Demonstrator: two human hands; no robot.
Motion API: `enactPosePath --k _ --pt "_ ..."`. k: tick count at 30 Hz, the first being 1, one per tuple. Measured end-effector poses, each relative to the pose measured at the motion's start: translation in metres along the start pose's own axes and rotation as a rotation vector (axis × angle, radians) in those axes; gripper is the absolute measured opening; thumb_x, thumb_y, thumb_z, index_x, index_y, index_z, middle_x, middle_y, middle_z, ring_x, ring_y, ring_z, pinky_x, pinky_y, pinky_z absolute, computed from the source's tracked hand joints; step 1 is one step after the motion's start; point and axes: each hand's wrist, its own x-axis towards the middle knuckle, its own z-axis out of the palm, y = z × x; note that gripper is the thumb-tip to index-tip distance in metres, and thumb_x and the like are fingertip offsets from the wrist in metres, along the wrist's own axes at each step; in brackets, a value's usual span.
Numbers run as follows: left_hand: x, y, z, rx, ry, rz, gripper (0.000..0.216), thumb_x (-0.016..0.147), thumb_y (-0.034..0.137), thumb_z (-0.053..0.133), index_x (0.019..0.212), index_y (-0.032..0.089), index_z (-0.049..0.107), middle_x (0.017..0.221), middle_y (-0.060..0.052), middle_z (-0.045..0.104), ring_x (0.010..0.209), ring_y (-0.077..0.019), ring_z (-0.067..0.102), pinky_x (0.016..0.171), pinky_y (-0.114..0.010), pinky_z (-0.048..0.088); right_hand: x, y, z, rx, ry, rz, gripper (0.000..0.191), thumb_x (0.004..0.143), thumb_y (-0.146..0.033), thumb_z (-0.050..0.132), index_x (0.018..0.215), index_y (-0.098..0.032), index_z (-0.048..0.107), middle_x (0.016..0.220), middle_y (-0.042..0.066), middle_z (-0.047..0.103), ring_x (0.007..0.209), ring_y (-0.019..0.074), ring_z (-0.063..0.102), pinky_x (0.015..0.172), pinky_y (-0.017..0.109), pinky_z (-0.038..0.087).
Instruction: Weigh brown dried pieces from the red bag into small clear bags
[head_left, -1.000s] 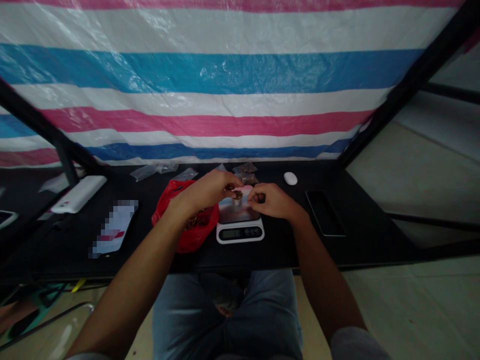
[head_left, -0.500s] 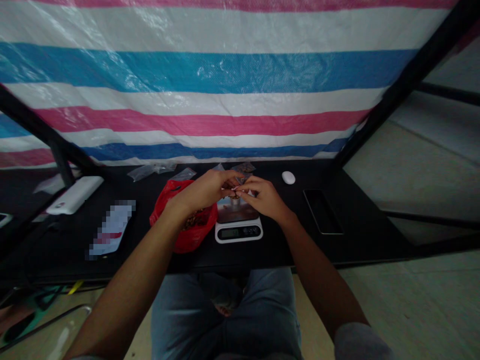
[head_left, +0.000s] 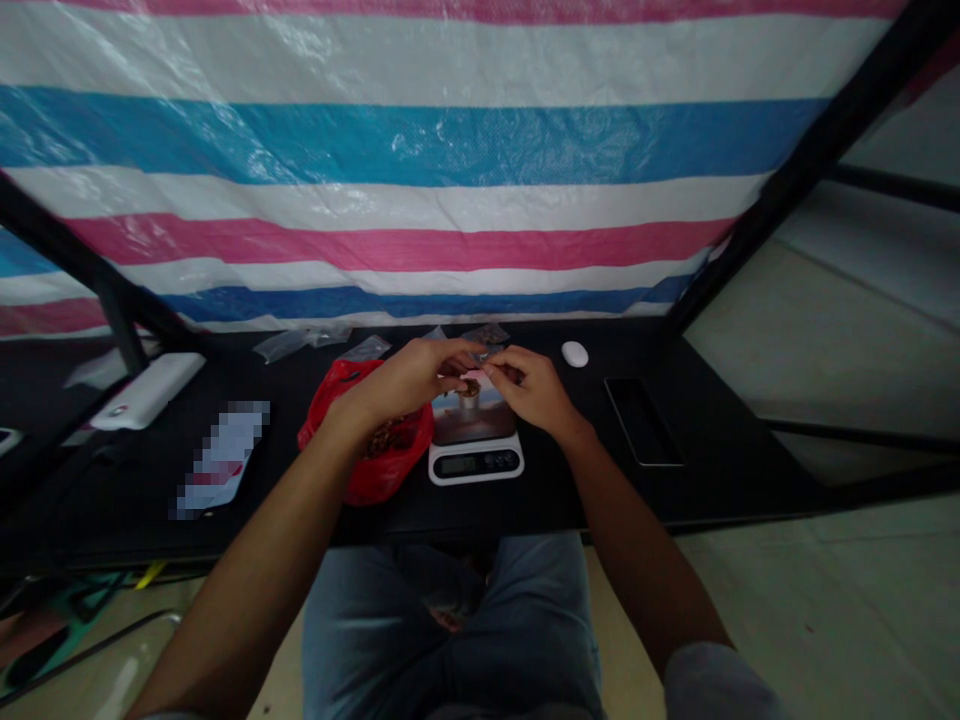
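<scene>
The left hand (head_left: 431, 372) and right hand (head_left: 531, 385) come together over the digital scale (head_left: 475, 465), fingertips nearly meeting. The left hand is partly curled, its thumb reaching to the rim of a small cup (head_left: 469, 401); whether it grips anything I cannot tell. The right hand has its thumb and index finger drawn close together, but what, if anything, sits between them is too small to tell. The cup, filled with brown pieces (head_left: 471, 388), stands upright on the scale's plate, right below the fingers. Under the left wrist and forearm lies an open red plastic bag (head_left: 381, 486) with more brown pieces inside, just beside the scale. Just beyond the hands is a clear packet (head_left: 487, 334) with brown contents; clear plastic bags (head_left: 281, 347) lie past the left hand. Farther out beyond the right hand are a white rounded object (head_left: 575, 354) and, nearer the body, a dark phone (head_left: 643, 420). Well to the left of the left forearm, a phone with a blurred screen (head_left: 221, 460) and a white oblong device (head_left: 154, 390) lie on the black tabletop (head_left: 720, 450).
</scene>
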Motion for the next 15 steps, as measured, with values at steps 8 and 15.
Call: enactPosePath --k 8,15 --pt "-0.034 -0.004 -0.028 0.058 0.057 -0.108 0.041 0.088 0.025 0.068 0.128 0.017 0.067 0.11 -0.007 0.08 0.101 -0.022 0.076 0.095 -0.037 0.06 -0.006 0.022 -0.051 -0.198 -0.095 0.287 0.008 0.085 -0.023 0.069 0.084 -0.017 0.074 0.078 0.004 0.073 0.069 0.0164 0.064 0.064 0.028 0.047" --pt "-0.076 -0.046 -0.035 0.225 -0.106 -0.305 0.029 0.084 0.023 0.066 0.112 0.018 0.074 0.112 -0.01 0.081 0.1 -0.0267 0.077 0.091 -0.037 0.061 -0.024 0.044 -0.079 -0.223 -0.324 0.57 0.016 0.066 -0.017 0.086 0.078 -0.02 0.075 0.073 0.003 0.077 0.066 0.0186 0.071 0.06 0.027 0.052"
